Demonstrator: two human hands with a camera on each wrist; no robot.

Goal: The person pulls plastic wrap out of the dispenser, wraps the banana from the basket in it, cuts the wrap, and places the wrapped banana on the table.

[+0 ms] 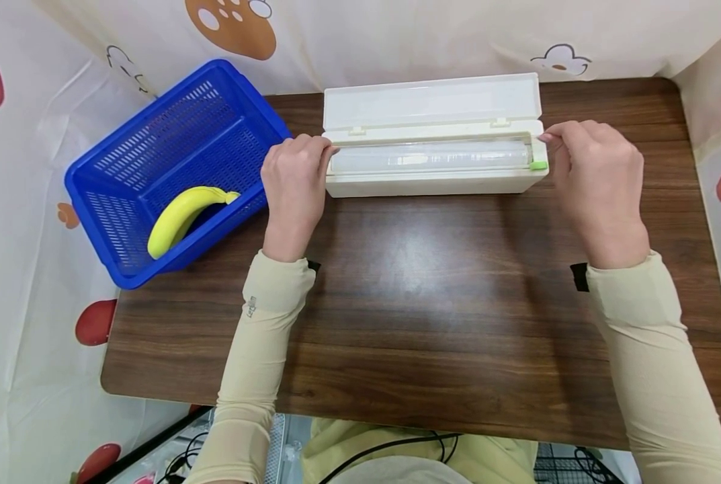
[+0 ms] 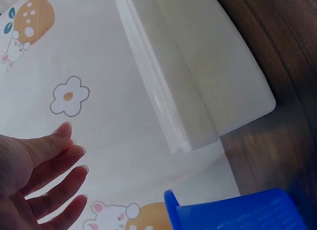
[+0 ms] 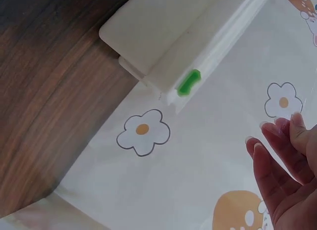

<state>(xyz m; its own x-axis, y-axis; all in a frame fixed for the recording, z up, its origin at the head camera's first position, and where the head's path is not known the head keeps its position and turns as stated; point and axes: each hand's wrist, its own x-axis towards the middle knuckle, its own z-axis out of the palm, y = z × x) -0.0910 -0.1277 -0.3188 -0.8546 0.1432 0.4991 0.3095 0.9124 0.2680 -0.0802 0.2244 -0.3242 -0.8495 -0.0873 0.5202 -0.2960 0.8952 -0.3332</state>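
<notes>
A white cling film dispenser (image 1: 439, 185) sits at the back of the table with its long lid (image 1: 433, 104) tipped back. Inside shows the clear cling film roll (image 1: 427, 156), and a green slider (image 1: 538, 165) is at the right end. At the dispenser's left end my left hand (image 1: 296, 175) has thumb and forefinger pinched together. My right hand (image 1: 602, 168) pinches likewise beside the right end. Both appear to grip the edge of the see-through film, which hardly shows. In the wrist views the left fingertips (image 2: 79, 150) and right fingertips (image 3: 262, 136) are apart from the dispenser body.
A blue plastic basket (image 1: 109, 265) stands at the left, close to my left hand, with a yellow banana (image 1: 181, 218) lying in it. The brown wooden table (image 1: 408, 302) extends toward me. A patterned white curtain (image 1: 384, 40) hangs behind and at the sides.
</notes>
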